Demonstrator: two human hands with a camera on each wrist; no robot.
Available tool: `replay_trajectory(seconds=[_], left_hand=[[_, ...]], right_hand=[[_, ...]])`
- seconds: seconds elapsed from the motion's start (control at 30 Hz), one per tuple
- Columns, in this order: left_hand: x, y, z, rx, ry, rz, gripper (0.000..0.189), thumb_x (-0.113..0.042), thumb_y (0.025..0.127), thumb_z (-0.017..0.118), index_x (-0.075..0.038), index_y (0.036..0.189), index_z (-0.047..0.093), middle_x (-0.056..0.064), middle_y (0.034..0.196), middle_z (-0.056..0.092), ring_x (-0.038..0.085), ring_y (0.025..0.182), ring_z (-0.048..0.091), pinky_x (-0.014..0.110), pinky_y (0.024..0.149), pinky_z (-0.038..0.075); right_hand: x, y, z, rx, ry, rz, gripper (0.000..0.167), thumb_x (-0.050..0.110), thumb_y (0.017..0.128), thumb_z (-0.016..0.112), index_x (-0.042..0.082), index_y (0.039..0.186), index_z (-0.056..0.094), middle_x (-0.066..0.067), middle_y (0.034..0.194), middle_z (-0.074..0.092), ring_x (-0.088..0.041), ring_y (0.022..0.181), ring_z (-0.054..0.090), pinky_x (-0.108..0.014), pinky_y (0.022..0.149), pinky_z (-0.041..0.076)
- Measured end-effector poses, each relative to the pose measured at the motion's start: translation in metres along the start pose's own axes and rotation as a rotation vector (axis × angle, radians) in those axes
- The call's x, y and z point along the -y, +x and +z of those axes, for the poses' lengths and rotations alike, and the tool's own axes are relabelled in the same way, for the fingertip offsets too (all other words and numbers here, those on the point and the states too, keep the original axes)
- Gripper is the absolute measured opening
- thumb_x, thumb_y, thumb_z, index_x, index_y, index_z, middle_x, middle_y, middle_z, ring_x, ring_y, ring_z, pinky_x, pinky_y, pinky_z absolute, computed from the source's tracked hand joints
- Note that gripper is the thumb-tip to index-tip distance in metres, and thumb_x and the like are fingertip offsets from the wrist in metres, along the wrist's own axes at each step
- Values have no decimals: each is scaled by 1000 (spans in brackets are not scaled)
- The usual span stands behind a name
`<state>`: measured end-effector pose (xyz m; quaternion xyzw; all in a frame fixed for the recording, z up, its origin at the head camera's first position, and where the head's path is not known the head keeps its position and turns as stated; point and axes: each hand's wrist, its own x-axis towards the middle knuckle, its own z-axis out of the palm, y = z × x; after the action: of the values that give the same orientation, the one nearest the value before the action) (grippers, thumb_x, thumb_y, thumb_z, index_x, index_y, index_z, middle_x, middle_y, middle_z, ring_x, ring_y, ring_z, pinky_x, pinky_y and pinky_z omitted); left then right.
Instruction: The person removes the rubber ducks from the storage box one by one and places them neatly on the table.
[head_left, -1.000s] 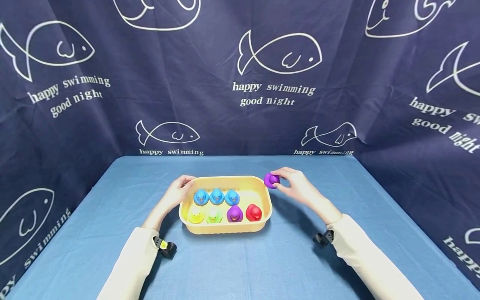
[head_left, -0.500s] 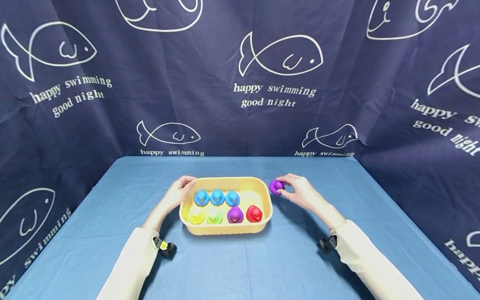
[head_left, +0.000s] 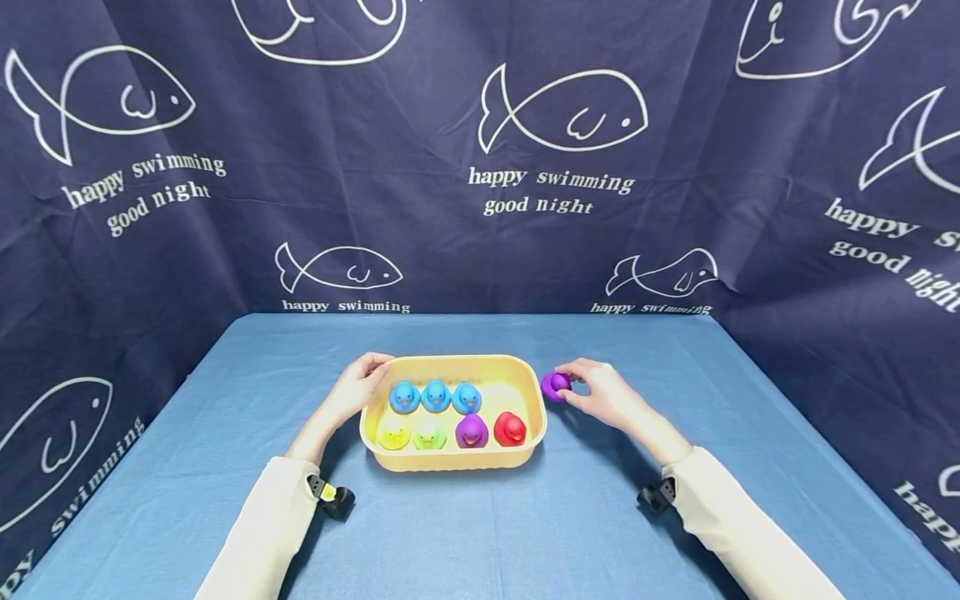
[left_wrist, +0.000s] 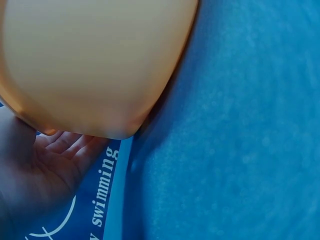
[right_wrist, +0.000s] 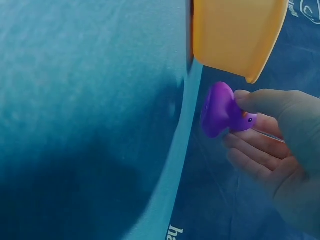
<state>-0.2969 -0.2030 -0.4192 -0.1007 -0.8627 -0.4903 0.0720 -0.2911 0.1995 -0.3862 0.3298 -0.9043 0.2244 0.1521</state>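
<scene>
My right hand (head_left: pixel 606 395) pinches a purple rubber duck (head_left: pixel 555 386) between thumb and fingers, just right of the yellow tub (head_left: pixel 453 460). In the right wrist view the duck (right_wrist: pixel 217 110) hangs below the tub's end, its base turned toward the blue cloth. At the tub's back left corner, my left hand (head_left: pixel 354 390) grips the rim; its fingers (left_wrist: pixel 65 145) pass behind the tub wall. Inside the tub, several blue rubber ducks (head_left: pixel 436 397) stand in the back row. A yellow duck (head_left: pixel 393 434), a light green duck (head_left: pixel 430 434), another purple duck (head_left: pixel 472 432) and a red duck (head_left: pixel 510 429) line the front.
The tub stands on a table covered with blue cloth (head_left: pixel 465 533). Dark blue curtains (head_left: pixel 442 208) with white fish prints hang at the back and both sides. A small black device (head_left: pixel 337 502) sits at the left wrist, and a similar one (head_left: pixel 656 496) at the right.
My right hand has carried the purple duck from the tub's back right corner outward and down, along the tub's right side. The left hand stays at the rim.
</scene>
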Motion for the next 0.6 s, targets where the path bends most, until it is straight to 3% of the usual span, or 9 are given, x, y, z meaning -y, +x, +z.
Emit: replay_trajectory(seconds=[0.17, 0.27, 0.4, 0.6], left_hand=[[-20, -8, -1, -4, 16, 9, 27, -11, 98, 47, 6, 116, 57, 24, 112, 63, 33, 104, 58, 39, 91, 44], [-22, -8, -1, -3, 16, 6, 27, -10, 98, 46, 8, 117, 56, 26, 113, 62, 35, 105, 58, 43, 91, 43], [-2, 0, 1, 0, 11, 11, 29, -15, 98, 48, 4, 118, 57, 22, 113, 63, 31, 105, 58, 41, 91, 43], [0, 1, 1, -1, 23, 10, 28, -17, 99, 48, 2, 117, 58, 20, 113, 64, 30, 105, 58, 41, 92, 44]], right_hand=[[-1, -1, 4, 18, -5, 0, 31, 9, 78, 74, -2, 106, 66, -13, 99, 68, -25, 88, 65, -40, 79, 52], [-2, -2, 7, 20, -3, -5, 30, 8, 78, 74, -2, 105, 66, -13, 98, 69, -26, 89, 65, -40, 79, 52], [-3, -3, 9, 30, -3, -2, 30, 7, 78, 74, -3, 105, 66, -14, 99, 68, -26, 89, 66, -40, 80, 52], [-4, -3, 11, 50, -4, 4, 30, 6, 77, 74, -3, 104, 66, -14, 99, 68, -26, 90, 66, -40, 81, 52]])
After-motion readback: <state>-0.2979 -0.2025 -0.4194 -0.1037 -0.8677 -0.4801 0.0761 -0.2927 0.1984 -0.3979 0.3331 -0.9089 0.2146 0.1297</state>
